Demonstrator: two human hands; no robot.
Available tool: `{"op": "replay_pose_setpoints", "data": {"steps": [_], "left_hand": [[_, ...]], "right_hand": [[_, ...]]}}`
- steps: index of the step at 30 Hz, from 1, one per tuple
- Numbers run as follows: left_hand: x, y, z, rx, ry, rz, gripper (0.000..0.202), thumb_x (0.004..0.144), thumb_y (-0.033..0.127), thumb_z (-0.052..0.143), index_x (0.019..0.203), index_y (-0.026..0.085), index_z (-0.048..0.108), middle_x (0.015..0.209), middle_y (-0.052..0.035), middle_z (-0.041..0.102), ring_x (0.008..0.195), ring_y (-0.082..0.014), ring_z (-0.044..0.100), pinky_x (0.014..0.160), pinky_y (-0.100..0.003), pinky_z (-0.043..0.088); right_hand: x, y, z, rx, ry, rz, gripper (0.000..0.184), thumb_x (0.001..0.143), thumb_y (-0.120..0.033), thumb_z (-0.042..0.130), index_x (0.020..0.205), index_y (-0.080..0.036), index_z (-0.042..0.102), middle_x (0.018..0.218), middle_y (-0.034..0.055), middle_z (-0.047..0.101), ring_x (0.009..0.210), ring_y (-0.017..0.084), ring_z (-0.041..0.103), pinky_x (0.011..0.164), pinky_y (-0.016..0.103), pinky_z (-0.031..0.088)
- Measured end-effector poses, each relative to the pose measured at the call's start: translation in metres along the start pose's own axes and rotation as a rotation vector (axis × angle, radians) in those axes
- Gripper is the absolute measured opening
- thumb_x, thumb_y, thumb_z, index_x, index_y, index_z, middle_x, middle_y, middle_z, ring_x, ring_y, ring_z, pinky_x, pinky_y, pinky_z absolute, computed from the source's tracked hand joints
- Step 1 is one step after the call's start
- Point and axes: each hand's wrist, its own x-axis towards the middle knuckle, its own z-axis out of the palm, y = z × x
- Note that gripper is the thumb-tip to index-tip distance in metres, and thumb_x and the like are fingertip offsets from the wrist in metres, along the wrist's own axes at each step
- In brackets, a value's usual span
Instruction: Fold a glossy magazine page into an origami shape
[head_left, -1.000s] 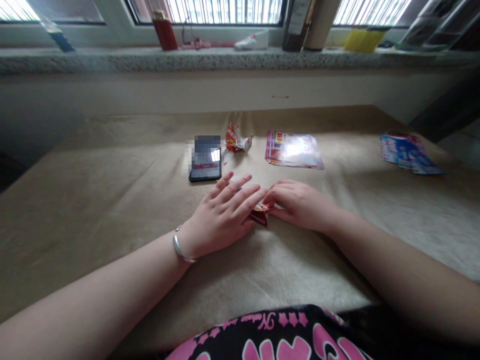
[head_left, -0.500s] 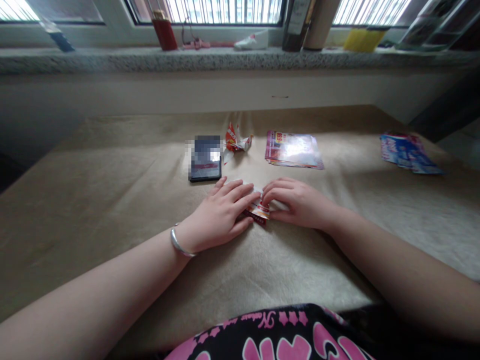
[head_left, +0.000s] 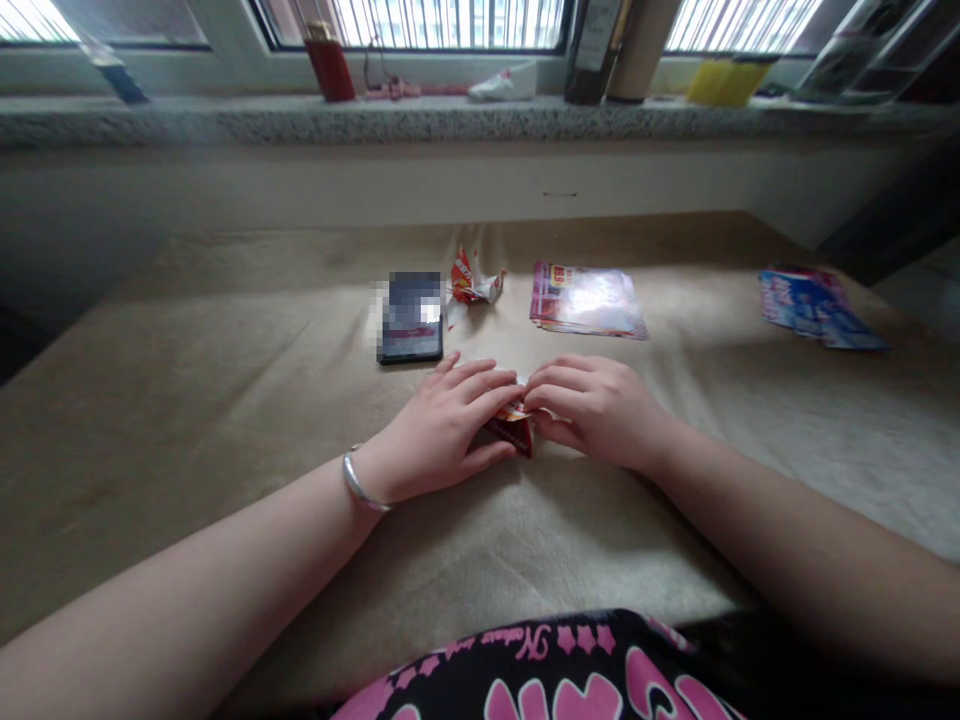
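Observation:
Both hands rest on a small folded piece of red and white printed paper (head_left: pixel 514 430) on the table's beige cloth (head_left: pixel 225 400). My left hand (head_left: pixel 442 425), with a silver bangle on its wrist, lies over the paper's left part, fingers together and pressing down. My right hand (head_left: pixel 592 405) meets it from the right, its fingertips curled and pinching the paper's top edge. Most of the paper is hidden under the two hands.
A dark phone (head_left: pixel 411 317) lies just beyond my left hand. Beside it sits a folded paper figure (head_left: pixel 472 283), then a stack of glossy leaflets (head_left: pixel 585 298). More blue leaflets (head_left: pixel 817 305) lie far right. The windowsill (head_left: pixel 450 115) carries a red container and other items.
My left hand's fingers, spread a second ago, have drawn together on the paper. My right hand has slid left and its fingertips now meet the left hand over the fold.

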Motion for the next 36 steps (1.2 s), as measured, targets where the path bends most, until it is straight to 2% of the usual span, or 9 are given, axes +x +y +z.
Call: {"op": "replay_pose_setpoints", "data": {"steps": [4,8,13,17,20,24,27,31,36], "left_hand": [[0.002,-0.001,-0.001,-0.066,0.140,0.003,0.020,0.091,0.025,0.047,0.107,0.019,0.059,0.115,-0.0047,0.064,0.109,-0.0168,0.056,0.109,-0.044,0.028],[0.004,-0.003,-0.001,-0.122,0.224,-0.030,0.015,0.091,0.023,0.047,0.096,0.019,0.061,0.105,-0.0036,0.067,0.102,-0.0158,0.059,0.107,-0.043,0.031],[0.005,-0.002,0.001,-0.140,0.148,-0.065,0.021,0.089,0.018,0.045,0.106,0.019,0.058,0.112,-0.0054,0.064,0.108,-0.0168,0.056,0.108,-0.045,0.028],[0.004,-0.001,0.002,-0.148,0.112,-0.042,0.023,0.087,0.017,0.047,0.108,0.019,0.054,0.119,-0.0070,0.059,0.114,-0.0182,0.052,0.111,-0.049,0.021],[0.003,0.000,0.000,-0.137,0.074,-0.025,0.034,0.086,0.029,0.054,0.118,0.019,0.049,0.126,-0.0089,0.054,0.122,-0.0206,0.046,0.114,-0.051,0.013],[0.001,-0.001,0.000,-0.101,0.022,0.026,0.076,0.074,0.051,0.066,0.136,0.021,0.034,0.136,-0.0105,0.045,0.129,-0.0263,0.038,0.115,-0.052,0.005],[0.000,-0.001,0.002,-0.072,0.039,0.025,0.092,0.071,0.054,0.068,0.142,0.020,0.022,0.139,-0.0130,0.042,0.130,-0.0284,0.037,0.115,-0.053,0.003],[-0.002,0.000,0.003,-0.047,0.101,0.038,0.100,0.070,0.051,0.069,0.144,0.019,0.011,0.139,-0.0156,0.040,0.131,-0.0294,0.035,0.115,-0.054,0.005],[-0.003,0.001,0.000,-0.015,0.143,0.123,0.089,0.072,0.053,0.067,0.140,0.020,0.020,0.141,-0.0157,0.035,0.134,-0.0290,0.031,0.116,-0.053,0.005]], "right_hand": [[0.002,-0.008,-0.001,0.093,0.065,0.095,0.013,0.088,-0.029,0.052,0.089,-0.021,0.062,0.089,0.0042,0.068,0.082,0.017,0.059,0.073,0.029,0.045],[0.002,-0.011,0.000,0.173,0.085,0.162,0.011,0.087,-0.030,0.054,0.090,-0.021,0.060,0.088,0.0033,0.067,0.083,0.017,0.060,0.074,0.028,0.045],[0.002,-0.007,0.006,0.156,0.053,0.201,0.006,0.085,-0.023,0.055,0.089,-0.022,0.060,0.091,0.0035,0.066,0.085,0.017,0.060,0.076,0.028,0.045],[0.003,-0.001,0.013,0.156,0.011,0.256,0.006,0.082,-0.018,0.056,0.087,-0.020,0.059,0.090,0.0041,0.065,0.081,0.016,0.060,0.071,0.026,0.045],[0.004,0.003,0.016,0.174,0.015,0.266,0.004,0.082,-0.018,0.056,0.083,-0.019,0.059,0.085,0.0036,0.065,0.073,0.014,0.059,0.067,0.024,0.045],[0.003,0.004,0.017,0.198,0.077,0.314,0.003,0.082,-0.019,0.057,0.081,-0.018,0.059,0.085,0.0036,0.066,0.070,0.013,0.060,0.068,0.025,0.047],[0.003,0.002,0.015,0.227,0.122,0.383,0.005,0.082,-0.021,0.057,0.078,-0.019,0.060,0.077,0.0010,0.066,0.066,0.012,0.060,0.064,0.024,0.046],[0.004,0.000,0.014,0.224,0.185,0.440,0.011,0.082,-0.025,0.059,0.073,-0.020,0.059,0.067,-0.0012,0.064,0.059,0.011,0.057,0.057,0.022,0.044],[0.003,0.002,0.014,0.229,0.237,0.463,0.015,0.084,-0.028,0.056,0.073,-0.019,0.060,0.068,0.0001,0.064,0.062,0.012,0.058,0.058,0.023,0.044]]}}
